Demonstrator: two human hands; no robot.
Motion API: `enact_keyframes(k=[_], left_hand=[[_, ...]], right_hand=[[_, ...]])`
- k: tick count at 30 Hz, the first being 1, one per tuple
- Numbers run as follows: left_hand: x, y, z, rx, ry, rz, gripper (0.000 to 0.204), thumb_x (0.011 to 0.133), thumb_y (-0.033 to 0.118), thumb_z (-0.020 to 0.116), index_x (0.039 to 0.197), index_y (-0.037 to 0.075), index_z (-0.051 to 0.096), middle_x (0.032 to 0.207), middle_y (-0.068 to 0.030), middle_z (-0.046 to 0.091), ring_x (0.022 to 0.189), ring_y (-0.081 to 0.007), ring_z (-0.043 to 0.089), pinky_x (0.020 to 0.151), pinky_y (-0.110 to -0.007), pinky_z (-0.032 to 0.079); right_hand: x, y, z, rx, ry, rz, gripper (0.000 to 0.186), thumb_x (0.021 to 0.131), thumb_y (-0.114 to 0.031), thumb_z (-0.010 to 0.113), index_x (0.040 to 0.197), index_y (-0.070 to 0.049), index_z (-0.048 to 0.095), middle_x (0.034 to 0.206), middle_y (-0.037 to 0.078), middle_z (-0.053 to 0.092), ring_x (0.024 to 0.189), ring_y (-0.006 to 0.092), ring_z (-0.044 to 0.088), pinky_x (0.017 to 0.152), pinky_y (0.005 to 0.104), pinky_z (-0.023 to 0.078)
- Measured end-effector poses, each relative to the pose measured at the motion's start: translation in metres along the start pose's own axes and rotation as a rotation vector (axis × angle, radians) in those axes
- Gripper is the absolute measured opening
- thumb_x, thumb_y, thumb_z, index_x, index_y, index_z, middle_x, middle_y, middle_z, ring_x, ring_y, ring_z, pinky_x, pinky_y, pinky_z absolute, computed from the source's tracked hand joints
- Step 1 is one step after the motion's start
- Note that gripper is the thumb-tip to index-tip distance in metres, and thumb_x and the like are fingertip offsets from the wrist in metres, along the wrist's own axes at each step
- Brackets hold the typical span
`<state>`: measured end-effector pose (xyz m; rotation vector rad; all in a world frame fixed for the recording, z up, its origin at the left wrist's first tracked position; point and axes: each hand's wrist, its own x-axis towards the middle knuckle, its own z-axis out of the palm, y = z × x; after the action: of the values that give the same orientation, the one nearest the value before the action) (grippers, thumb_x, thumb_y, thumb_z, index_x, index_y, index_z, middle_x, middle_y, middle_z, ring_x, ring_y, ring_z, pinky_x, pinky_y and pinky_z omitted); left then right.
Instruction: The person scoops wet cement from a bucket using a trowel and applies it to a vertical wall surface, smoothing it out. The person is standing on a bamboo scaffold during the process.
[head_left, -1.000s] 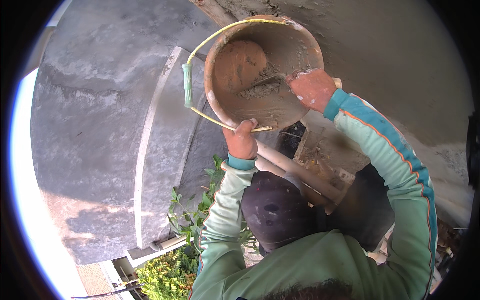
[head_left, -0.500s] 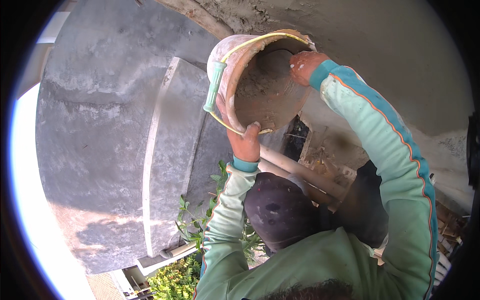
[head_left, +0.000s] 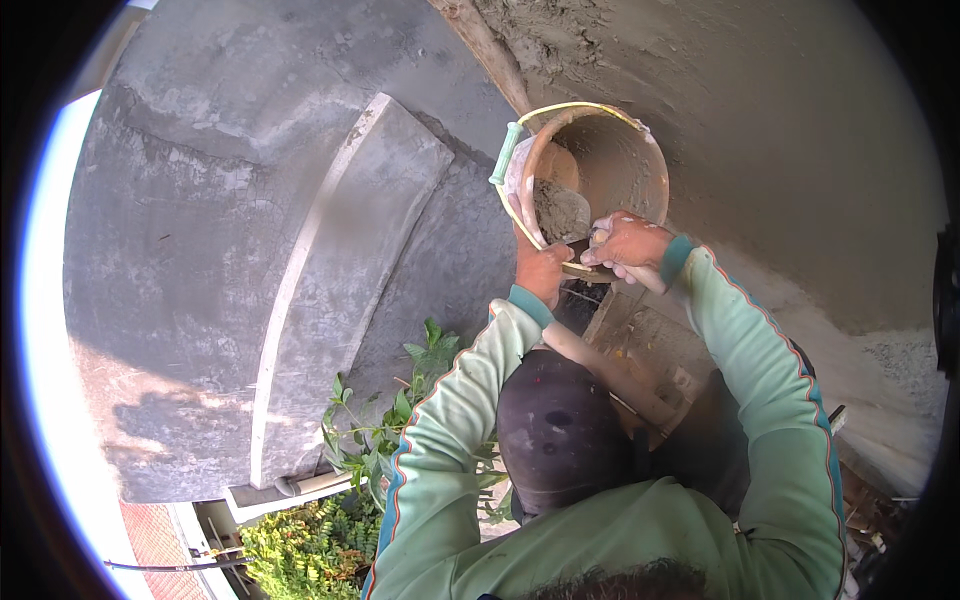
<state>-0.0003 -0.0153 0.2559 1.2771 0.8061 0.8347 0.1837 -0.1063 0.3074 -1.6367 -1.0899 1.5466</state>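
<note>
Bucket (head_left: pixel 610 165) jammed tight against the plastered wall (head_left: pixel 800 150) (open air leftward), left hand (head_left: pixel 543 272) and right hand (head_left: pixel 628 245) both clenched on its rim.

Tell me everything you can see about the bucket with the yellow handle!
The bucket is round, pinkish-brown and smeared with grey mortar. It is tipped so its open mouth faces the camera, held high against a rough grey wall. A lump of wet grey mortar sits inside. Its thin yellow wire handle has a pale green grip at the left. The left hand grips the lower rim, and the right hand grips the rim beside it.
</note>
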Motion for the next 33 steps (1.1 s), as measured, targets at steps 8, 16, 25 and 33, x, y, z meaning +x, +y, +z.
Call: enact_keyframes(k=[8, 16, 25, 33], left_hand=[[-0.019, -0.034, -0.059, -0.262, 0.303, -0.194, 0.073, 0.078, -0.012, 0.048, 0.145, 0.010, 0.030, 0.110, -0.0171, 0.053, 0.085, -0.0334, 0.065, 0.068, -0.057, 0.063], [-0.131, -0.062, -0.141, -0.434, 0.727, -0.139, 0.041, 0.080, -0.007, 0.046, 0.120, -0.002, 0.045, 0.089, -0.0144, 0.057, 0.075, -0.0327, 0.068, 0.065, -0.054, 0.067], [-0.260, -0.079, -0.242, -0.530, 1.094, -0.106, 0.025, 0.078, -0.003, 0.050, 0.104, -0.001, 0.050, 0.088, -0.0127, 0.057, 0.074, -0.0322, 0.065, 0.066, -0.059, 0.064], [-0.272, -0.050, -0.233, -0.619, 1.054, -0.191, 0.018, 0.079, -0.001, 0.049, 0.097, -0.003, 0.052, 0.089, -0.0126, 0.057, 0.085, -0.0360, 0.065, 0.080, -0.065, 0.061]], right_hand=[[0.048, 0.070, -0.014, -0.322, -0.007, -0.105, 0.034, 0.082, -0.032, 0.072, 0.090, 0.001, 0.069, 0.086, 0.013, 0.067, 0.082, 0.0257, 0.066, 0.077, 0.0396, 0.052], [-0.001, -0.057, 0.018, -0.812, -0.137, -0.118, 0.046, 0.082, -0.040, 0.071, 0.107, -0.001, 0.068, 0.103, 0.020, 0.070, 0.100, 0.0392, 0.065, 0.087, 0.0480, 0.050], [-0.027, -0.150, 0.033, -0.312, -0.855, -0.205, 0.031, 0.090, -0.026, 0.070, 0.108, -0.001, 0.065, 0.083, 0.008, 0.066, 0.073, 0.0185, 0.064, 0.064, 0.0350, 0.050], [-0.019, -0.118, -0.125, 0.042, 0.367, -0.533, 0.018, 0.100, -0.024, 0.058, 0.101, -0.006, 0.058, 0.072, 0.000, 0.055, 0.054, 0.0081, 0.049, 0.048, 0.0231, 0.041]])
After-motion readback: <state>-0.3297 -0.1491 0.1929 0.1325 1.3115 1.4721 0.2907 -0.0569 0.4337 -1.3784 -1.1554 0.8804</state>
